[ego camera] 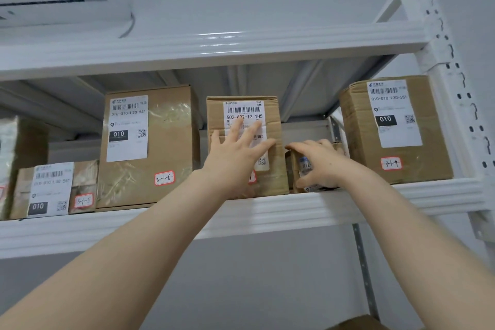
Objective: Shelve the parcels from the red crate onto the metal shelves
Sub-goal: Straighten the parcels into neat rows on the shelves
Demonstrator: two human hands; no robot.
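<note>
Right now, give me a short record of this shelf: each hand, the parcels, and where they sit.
left hand: fingers spread, pressing flat on the front of the middle box
right hand: curled round the small parcel, between the middle box and the box tagged 3-1-9
other parcels: box tagged 3-1-6 left of the middle box; low box further left
support: all on the white metal shelf
</note>
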